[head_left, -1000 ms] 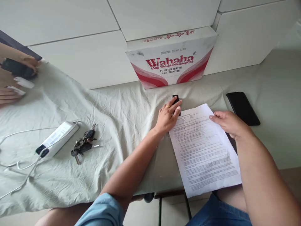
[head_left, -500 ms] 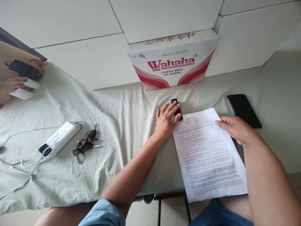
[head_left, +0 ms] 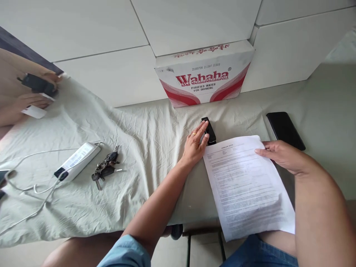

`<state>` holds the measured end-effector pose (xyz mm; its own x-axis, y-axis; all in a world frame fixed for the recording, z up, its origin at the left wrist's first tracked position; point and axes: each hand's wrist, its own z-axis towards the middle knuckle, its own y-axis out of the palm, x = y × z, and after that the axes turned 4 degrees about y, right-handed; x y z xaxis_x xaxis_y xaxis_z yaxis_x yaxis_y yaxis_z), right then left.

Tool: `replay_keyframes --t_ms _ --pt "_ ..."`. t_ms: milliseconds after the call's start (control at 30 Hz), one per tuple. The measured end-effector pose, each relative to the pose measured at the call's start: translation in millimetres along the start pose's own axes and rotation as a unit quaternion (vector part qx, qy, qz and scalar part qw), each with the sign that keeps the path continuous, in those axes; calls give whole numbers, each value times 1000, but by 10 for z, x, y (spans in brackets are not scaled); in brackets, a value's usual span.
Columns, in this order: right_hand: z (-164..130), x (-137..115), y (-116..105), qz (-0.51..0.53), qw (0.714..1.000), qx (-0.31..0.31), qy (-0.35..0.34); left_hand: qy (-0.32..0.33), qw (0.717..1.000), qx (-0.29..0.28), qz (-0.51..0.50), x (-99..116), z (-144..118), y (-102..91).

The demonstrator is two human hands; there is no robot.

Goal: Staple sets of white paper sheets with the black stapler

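Note:
My left hand (head_left: 194,145) rests beside a small black stapler (head_left: 211,132), fingers stretched out. Its fingertips touch the top of the stapler and the thumb lies along the near left side. Between thumb and fingers, my right hand (head_left: 282,154) pinches the upper right edge of a printed sheet of paper (head_left: 247,185). The sheet's top left corner lies just below the stapler's near end, and its lower part hangs over the table edge above my lap. I cannot make out whether there is more than one sheet.
A Wahaha water carton (head_left: 205,79) stands against the white panels at the back. On the right lies a black phone (head_left: 286,130). Keys (head_left: 105,167) and a white power strip (head_left: 78,161) with cables are on the left. Another person's hand (head_left: 29,102) holds a white item at far left.
The paper's top edge has shifted down, away from the stapler. My left fingers have drawn closer together and slid left, so more of the stapler shows. The view has shifted slightly.

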<state>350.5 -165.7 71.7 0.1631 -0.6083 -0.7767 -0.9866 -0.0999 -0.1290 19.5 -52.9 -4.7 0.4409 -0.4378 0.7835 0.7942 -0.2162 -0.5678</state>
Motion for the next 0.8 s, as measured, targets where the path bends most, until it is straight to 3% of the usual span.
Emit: replay_keyframes --t_ms 67,167,233,300,500,700,800 --pt "-104 -28 -26 23 1000 -1 -12 -13 995 71 -69 -45 -10 -32" --pt "-150 -61 -8 75 997 31 -20 -103 965 145 -193 -42 0 -84" --pt "-108 -75 42 100 993 63 -22 -149 937 133 -286 -20 14 -118" --pt "-41 -84 103 111 990 86 -23 -150 921 102 -344 -4 21 -153" --pt "66 -88 212 98 991 84 -36 -135 920 -37 -366 12 24 -249" --pt "113 -28 216 104 985 121 -67 -209 883 66 -415 68 73 -236" --pt "144 6 187 96 984 131 -68 -217 888 37 -404 104 76 -227"
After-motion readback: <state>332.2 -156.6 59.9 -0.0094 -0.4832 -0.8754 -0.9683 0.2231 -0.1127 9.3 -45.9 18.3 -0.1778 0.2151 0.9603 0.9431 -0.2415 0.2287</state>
